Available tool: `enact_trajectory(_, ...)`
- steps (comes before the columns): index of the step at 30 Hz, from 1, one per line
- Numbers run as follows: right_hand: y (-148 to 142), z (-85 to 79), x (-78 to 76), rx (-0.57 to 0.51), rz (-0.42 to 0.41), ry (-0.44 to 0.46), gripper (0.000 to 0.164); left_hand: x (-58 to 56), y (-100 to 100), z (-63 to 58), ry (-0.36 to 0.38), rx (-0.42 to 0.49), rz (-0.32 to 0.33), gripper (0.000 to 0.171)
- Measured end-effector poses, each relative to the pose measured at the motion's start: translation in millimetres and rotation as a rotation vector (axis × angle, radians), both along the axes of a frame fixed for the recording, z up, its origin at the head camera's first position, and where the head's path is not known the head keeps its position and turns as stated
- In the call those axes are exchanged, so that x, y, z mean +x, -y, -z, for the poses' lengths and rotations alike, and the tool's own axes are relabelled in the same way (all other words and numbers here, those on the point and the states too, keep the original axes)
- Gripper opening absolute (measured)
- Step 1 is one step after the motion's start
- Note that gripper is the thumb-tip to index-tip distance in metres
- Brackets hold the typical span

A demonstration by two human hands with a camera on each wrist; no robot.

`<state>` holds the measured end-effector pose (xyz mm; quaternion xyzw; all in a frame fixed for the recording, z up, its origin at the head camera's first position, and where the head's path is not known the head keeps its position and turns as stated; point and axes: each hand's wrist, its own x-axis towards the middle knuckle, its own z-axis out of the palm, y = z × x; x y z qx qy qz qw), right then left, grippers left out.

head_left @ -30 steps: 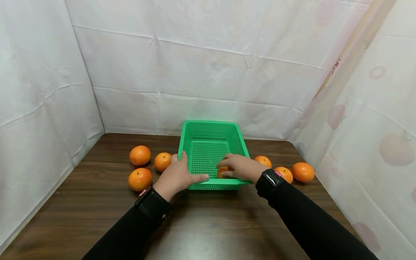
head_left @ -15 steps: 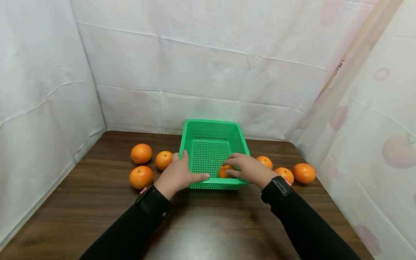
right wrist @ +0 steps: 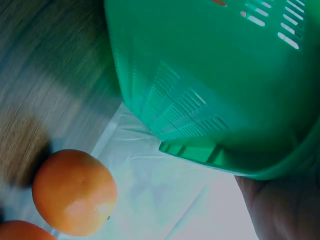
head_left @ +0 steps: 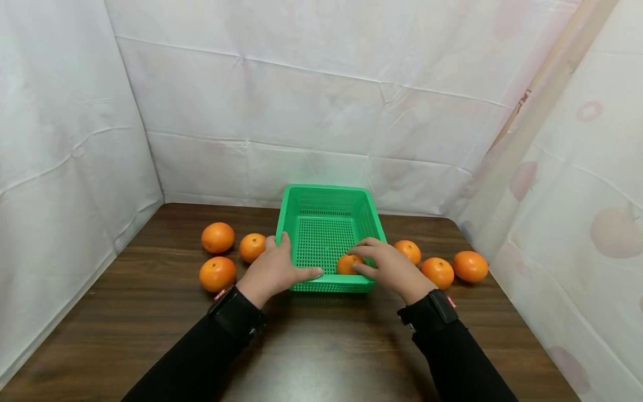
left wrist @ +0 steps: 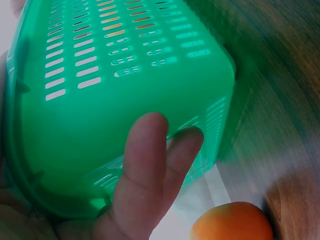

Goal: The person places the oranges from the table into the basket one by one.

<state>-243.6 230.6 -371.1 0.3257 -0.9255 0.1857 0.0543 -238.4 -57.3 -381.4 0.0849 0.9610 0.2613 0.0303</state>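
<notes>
A green plastic basket [head_left: 325,285] with slotted walls stands on the table. My left hand [head_left: 273,273] grips its near left corner, thumb over the near rim and fingers [left wrist: 147,150] against the outer wall in the left wrist view. Inside, by the near right corner, lies an orange [head_left: 348,264]. My right hand [head_left: 394,268] reaches over the right rim, its loosely bent fingers and thumb at the orange's right side; whether they touch it is hard to tell. In the right wrist view only part of that hand [right wrist: 285,205] shows, beside the basket rim.
Left of the basket lie three oranges [head_left: 217,238] on the dark wooden table [head_left: 321,346]. Three more oranges [head_left: 470,266] lie to its right, one close to my right wrist. White cloth [head_left: 301,100] hangs behind and at both sides.
My right hand has drawn back to the right, uncovering more of the orange, which stays about where it was in the basket. The left hand keeps its place on the basket.
</notes>
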Motion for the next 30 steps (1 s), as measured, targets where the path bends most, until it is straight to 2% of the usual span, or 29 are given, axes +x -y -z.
enact_trajectory(12,-1.5,2.4,-1.6,-0.05,0.062,0.064,0.042,1.7,-2.2,0.2,0.007,0.019,0.005,0.134)
enact_trajectory(21,-1.2,-7.3,-7.7,-0.091,0.076,0.052,0.039,-2.4,-3.6,3.1,0.001,0.007,-0.005,0.146)
enact_trajectory(25,-0.2,-15.0,-9.3,-0.129,0.086,0.009,0.039,-0.9,-2.1,2.4,-0.001,0.007,-0.003,0.143)
enact_trajectory(30,-7.2,-32.8,-4.0,-0.187,0.161,-0.088,0.039,1.1,-0.7,0.7,-0.012,0.018,-0.003,0.142)
